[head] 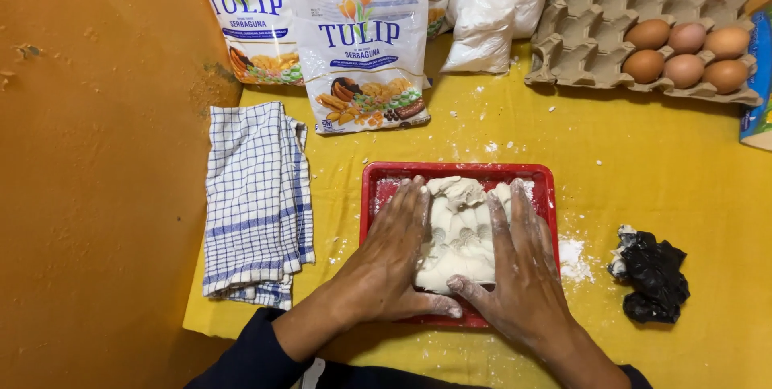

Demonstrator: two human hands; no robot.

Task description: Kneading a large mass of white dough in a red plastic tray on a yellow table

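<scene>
A lump of pale dough (pixel 460 228) lies in a red rectangular tray (pixel 458 170) on a yellow table. My left hand (pixel 392 256) lies flat against the dough's left side, fingers together and dusted with flour. On the dough's right side my right hand (pixel 521 268) presses in the same way, its thumb reaching under the near edge. Both hands cup the dough between them, and the near edge of the tray is hidden under them.
A blue-checked white cloth (pixel 257 204) lies folded left of the tray. Flour bags (pixel 366 35) and a white plastic bag (pixel 494 11) stand at the back. An egg carton (pixel 595 43) holds several brown eggs (pixel 683 51). A crumpled black bag (pixel 653 276) lies right, beside spilled flour (pixel 572 259).
</scene>
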